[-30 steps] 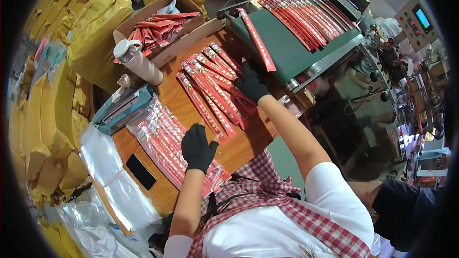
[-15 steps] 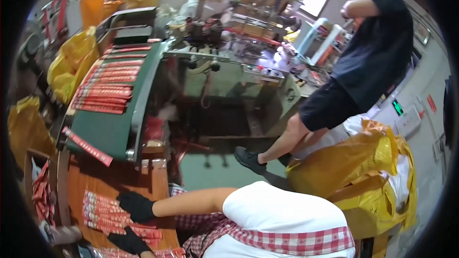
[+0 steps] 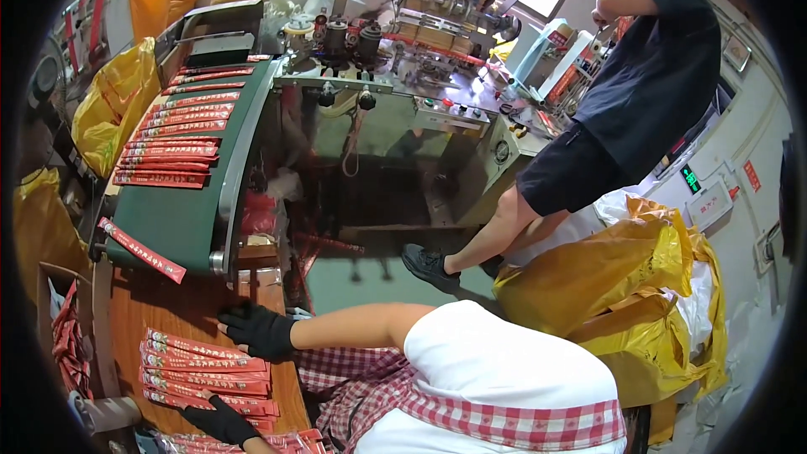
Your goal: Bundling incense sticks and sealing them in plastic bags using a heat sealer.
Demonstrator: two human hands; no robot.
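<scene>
Long, narrow red packets with pale printing lie side by side in a row on the brown wooden table. My right hand, in a black fingertip-less glove, rests on the wood at the far right end of the row. Its fingers are stretched out and hold nothing. My left hand, gloved alike, lies over the near packets with thumb and fingers apart. More red packets in clear wrapping sit below it at the table's near edge, partly cut off.
Beyond the table a green conveyor belt carries more red packets, one lying askew at its near end. An open cardboard box stands at left. A person in dark clothes stands at machinery. Large yellow bags fill the right.
My right hand has drawn off the packets to the bare wood at their right and spread its fingers. My left hand stays by the near packets. The whole view has shifted slightly.
</scene>
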